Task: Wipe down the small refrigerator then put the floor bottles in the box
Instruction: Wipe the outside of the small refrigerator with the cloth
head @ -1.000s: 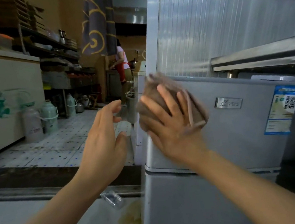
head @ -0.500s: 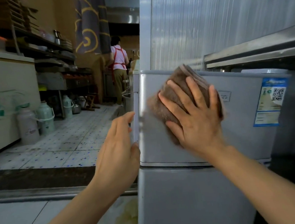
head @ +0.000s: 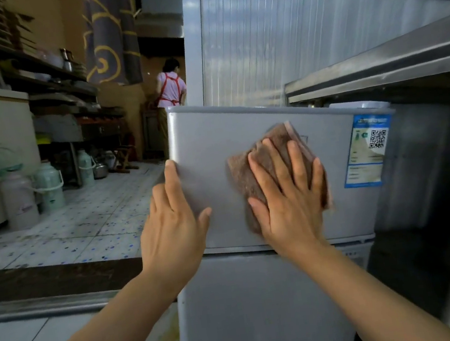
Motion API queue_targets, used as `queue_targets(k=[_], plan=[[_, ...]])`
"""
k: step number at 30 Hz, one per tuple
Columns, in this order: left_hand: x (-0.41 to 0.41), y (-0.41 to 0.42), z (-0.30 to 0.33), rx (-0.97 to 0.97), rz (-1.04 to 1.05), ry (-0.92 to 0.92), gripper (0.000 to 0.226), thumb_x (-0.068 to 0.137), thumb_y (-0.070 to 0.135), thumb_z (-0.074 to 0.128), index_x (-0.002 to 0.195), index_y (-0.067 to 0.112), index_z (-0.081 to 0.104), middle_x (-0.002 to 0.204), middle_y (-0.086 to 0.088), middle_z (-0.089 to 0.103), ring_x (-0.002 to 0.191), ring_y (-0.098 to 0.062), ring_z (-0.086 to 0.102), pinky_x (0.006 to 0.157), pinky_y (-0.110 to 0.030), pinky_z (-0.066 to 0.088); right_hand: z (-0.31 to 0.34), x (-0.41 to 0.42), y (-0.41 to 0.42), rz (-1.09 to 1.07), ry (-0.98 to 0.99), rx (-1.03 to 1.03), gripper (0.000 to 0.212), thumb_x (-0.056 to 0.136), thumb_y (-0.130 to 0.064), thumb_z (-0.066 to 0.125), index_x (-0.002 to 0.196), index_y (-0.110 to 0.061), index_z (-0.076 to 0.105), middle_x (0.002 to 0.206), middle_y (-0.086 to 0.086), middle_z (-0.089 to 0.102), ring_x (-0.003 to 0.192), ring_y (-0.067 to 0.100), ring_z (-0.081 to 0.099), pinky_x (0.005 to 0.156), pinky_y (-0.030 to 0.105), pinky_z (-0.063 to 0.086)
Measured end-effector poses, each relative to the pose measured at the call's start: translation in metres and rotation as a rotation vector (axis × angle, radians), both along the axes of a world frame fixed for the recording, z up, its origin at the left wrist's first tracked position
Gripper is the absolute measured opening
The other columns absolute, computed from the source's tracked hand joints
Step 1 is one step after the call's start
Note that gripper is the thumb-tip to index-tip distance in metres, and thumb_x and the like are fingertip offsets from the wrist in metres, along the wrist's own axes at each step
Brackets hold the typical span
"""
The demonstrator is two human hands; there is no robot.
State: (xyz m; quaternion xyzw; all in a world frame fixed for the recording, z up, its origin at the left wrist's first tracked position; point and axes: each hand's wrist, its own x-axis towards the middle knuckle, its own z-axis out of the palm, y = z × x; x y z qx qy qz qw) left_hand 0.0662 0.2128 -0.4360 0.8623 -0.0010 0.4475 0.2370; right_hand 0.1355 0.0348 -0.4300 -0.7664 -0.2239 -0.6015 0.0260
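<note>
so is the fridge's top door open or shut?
Shut. The upper door sits flush over the lower door, no gap showing. The right hand presses a brown cloth flat against it; the left hand steadies its left edge.

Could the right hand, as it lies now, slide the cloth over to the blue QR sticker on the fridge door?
Probably yes. The right hand presses the cloth flat on the upper door, and only bare door lies between it and the sticker.
</note>
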Motion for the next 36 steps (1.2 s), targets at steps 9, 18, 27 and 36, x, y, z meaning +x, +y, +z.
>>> queue_targets(k=[9, 18, 27, 36], plan=[[0.006, 0.009, -0.004, 0.045, 0.028, 0.020, 0.089, 0.085, 0.040, 0.059, 0.144, 0.034, -0.009, 0.130, -0.016, 0.035, 0.100, -0.039, 0.052, 0.059, -0.038, 0.044, -0.014, 0.013, -0.056, -0.070, 0.140, 0.287, 0.071, 0.093, -0.052, 0.030, 0.152, -0.021, 0.005, 0.159, 0.010, 0.005, 0.146, 0.030, -0.002, 0.117, 0.053, 0.000], [0.006, 0.007, -0.007, 0.039, 0.025, 0.025, 0.090, 0.087, 0.040, 0.055, 0.147, 0.027, -0.011, 0.129, -0.014, 0.033, 0.103, -0.038, 0.049, 0.065, -0.044, 0.049, -0.013, 0.026, -0.081, -0.034, 0.192, 0.617, 0.069, 0.096, -0.054, 0.021, 0.152, -0.016, 0.008, 0.158, 0.016, 0.011, 0.145, 0.035, 0.009, 0.116, 0.048, 0.004], [0.002, 0.000, -0.012, -0.050, 0.013, -0.011, 0.089, 0.088, 0.035, 0.057, 0.146, 0.034, -0.010, 0.132, -0.012, 0.033, 0.112, -0.033, 0.044, 0.072, -0.040, 0.041, -0.097, 0.001, -0.083, -0.046, 0.408, 0.658, 0.069, 0.094, -0.046, 0.024, 0.149, -0.008, 0.009, 0.157, 0.021, 0.011, 0.144, 0.038, 0.014, 0.115, 0.056, 0.017], [-0.004, 0.003, -0.039, -0.072, -0.011, 0.059, 0.086, 0.089, 0.029, 0.057, 0.149, 0.026, -0.005, 0.129, -0.007, 0.033, 0.114, -0.029, 0.043, 0.080, -0.044, 0.045, -0.063, 0.015, -0.073, -0.053, 0.322, 0.731, 0.072, 0.093, -0.049, 0.024, 0.151, -0.009, 0.008, 0.157, 0.020, 0.010, 0.145, 0.037, 0.009, 0.117, 0.053, 0.004]])
